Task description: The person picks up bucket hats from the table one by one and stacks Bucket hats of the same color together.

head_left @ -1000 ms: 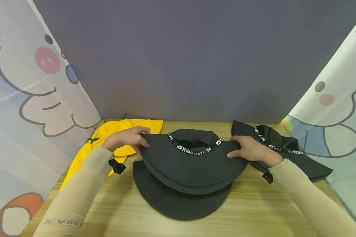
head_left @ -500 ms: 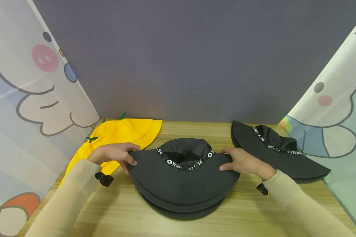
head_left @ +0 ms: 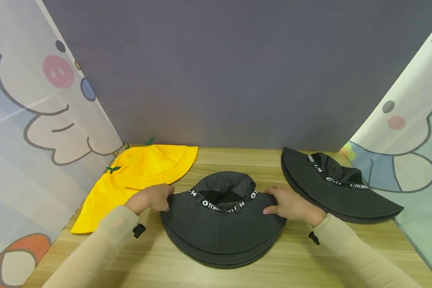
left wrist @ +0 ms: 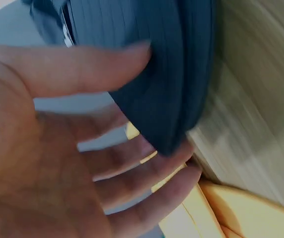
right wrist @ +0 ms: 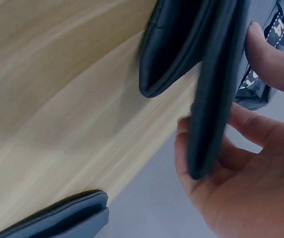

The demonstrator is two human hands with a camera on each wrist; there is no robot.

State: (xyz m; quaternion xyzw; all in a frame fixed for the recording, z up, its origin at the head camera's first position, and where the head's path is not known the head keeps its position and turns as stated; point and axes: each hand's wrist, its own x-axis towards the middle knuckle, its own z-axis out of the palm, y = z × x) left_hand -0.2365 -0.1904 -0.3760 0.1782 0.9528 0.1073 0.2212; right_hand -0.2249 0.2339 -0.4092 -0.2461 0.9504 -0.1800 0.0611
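Note:
In the head view a dark grey bucket hat (head_left: 223,230), folded flat with a white-lettered band at its opening, lies mid-table over a second dark hat (head_left: 226,265), whose lower brim edge peeks out. My left hand (head_left: 152,199) holds its left brim corner. In the left wrist view the thumb (left wrist: 107,69) lies on the brim (left wrist: 147,94) and the fingers are behind it. At the opposite corner my right hand (head_left: 291,205) pinches the brim. The right wrist view shows the held brim (right wrist: 216,99) between thumb and fingers, with a lower brim (right wrist: 169,59) beside it.
Yellow hats (head_left: 158,164) with green sprouts lie overlapped at back left, close to my left hand. Another folded dark hat (head_left: 338,200) rests at the right. A grey panel (head_left: 216,76) stands behind the wooden table (head_left: 158,264), with printed cloth (head_left: 25,128) at both sides.
Both hands have brought the held hat down and toward me onto the lower dark hat, which now shows only a thin brim edge. The yellow hats and right-hand dark hat stay put.

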